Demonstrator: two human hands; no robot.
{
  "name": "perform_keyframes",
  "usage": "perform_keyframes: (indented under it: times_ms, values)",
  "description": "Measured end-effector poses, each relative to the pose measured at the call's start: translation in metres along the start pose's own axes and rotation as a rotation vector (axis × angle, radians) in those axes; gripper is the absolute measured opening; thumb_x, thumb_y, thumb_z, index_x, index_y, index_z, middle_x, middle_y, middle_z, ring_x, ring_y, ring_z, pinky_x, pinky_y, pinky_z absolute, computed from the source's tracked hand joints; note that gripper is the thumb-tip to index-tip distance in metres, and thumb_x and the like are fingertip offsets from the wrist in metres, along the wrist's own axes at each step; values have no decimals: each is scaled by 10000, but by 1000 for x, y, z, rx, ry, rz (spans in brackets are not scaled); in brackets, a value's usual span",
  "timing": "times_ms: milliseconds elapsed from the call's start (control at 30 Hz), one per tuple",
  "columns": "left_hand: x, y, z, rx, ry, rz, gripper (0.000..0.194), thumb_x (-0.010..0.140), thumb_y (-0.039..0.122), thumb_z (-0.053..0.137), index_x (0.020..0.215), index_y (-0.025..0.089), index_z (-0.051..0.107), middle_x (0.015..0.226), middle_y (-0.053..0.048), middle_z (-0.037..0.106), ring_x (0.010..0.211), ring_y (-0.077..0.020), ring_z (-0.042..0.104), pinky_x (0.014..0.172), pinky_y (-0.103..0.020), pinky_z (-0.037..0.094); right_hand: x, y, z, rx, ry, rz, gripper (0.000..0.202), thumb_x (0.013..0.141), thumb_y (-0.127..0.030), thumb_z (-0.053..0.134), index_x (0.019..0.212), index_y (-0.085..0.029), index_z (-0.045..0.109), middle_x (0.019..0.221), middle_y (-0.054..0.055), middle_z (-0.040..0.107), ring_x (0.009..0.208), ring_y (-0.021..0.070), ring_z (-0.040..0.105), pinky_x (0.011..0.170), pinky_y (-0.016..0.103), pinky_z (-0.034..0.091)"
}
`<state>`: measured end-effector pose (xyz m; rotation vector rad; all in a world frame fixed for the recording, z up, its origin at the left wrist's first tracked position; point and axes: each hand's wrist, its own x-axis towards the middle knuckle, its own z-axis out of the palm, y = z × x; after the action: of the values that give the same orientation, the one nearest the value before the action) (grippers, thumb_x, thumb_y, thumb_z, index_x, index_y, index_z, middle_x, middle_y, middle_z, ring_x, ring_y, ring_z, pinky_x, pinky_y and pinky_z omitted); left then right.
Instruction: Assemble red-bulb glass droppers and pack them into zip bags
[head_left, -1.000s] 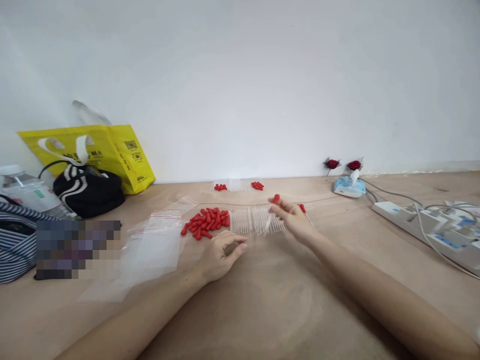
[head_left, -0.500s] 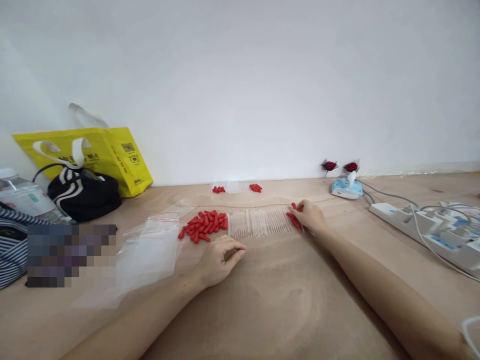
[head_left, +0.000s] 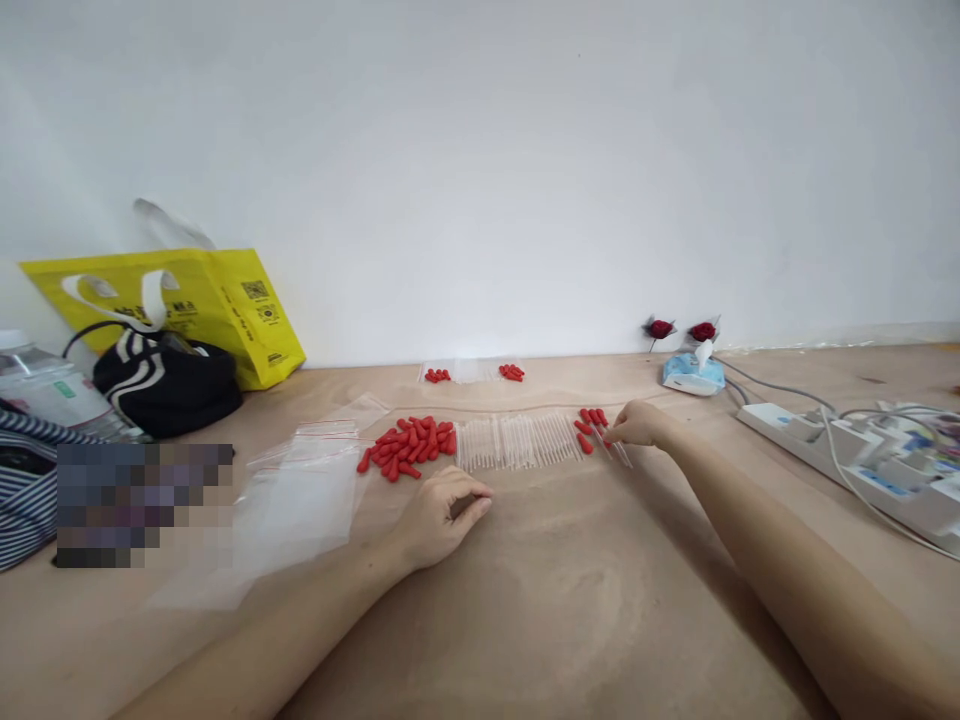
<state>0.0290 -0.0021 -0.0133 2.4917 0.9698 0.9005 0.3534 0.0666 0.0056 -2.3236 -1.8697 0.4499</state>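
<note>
My left hand [head_left: 442, 515] rests on the table, loosely curved, thumb and forefinger apart with nothing visible between them. Just beyond it lies a heap of red rubber dropper bulbs [head_left: 405, 447]. Beside the heap, clear thin dropper tubes [head_left: 517, 443] lie side by side in a row. At the row's right end is a small group of red bulbs [head_left: 585, 428]. My right hand [head_left: 636, 424] is right of this group, fingertips pinched together over a few loose clear tubes [head_left: 619, 452]. What sits in the pinch is too small to make out.
Clear zip bags [head_left: 300, 500] lie to the left. By the wall lies a clear bag [head_left: 474, 371] with bulbs and tubes. A yellow bag [head_left: 277, 340] and black pouch [head_left: 172, 390] stand far left. A tissue pack [head_left: 694, 376] and power strips [head_left: 832, 450] are on the right.
My right hand has moved right, off the small group of red bulbs, which now shows uncovered. My left hand has stayed in place.
</note>
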Motion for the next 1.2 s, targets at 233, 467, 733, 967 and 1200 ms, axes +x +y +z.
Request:
perform_keyframes:
  times_ms: [233,467,733,967,1200]
  values:
    - [-2,-5,4,73,47,-15,128,795,209,516,809,186,640,752,-23,646,732,-159,556,722,-307,435,1,-5,1,-91,7,14,194,569,-318,583,570,-131,635,587,72,587,555,169,547,432,228,320]
    - [34,-1,6,427,57,-291,138,779,223,511,793,194,646,838,-39,611,859,-197,523,773,-308,414,-1,-5,-2,-67,19,25,189,603,-299,552,579,-130,633,578,78,599,527,157,549,429,223,332]
    - [102,-9,22,618,21,-539,218,672,326,563,729,136,654,934,-163,606,976,-342,481,804,-438,341,1,-5,6,-62,100,52,209,529,-324,632,648,-154,654,647,89,627,606,192,584,484,244,375]
    - [115,-13,27,670,-73,-656,300,630,315,581,824,98,659,961,-194,628,965,-327,518,806,-400,321,-3,-12,5,-89,56,51,219,544,-333,604,644,-143,648,675,101,629,591,192,583,461,245,355]
    - [121,-11,27,676,-97,-660,244,664,265,562,805,89,655,925,-199,637,947,-329,530,801,-407,323,-22,-32,-5,46,49,-133,188,620,-302,540,545,-151,624,554,52,603,545,150,549,456,223,334]
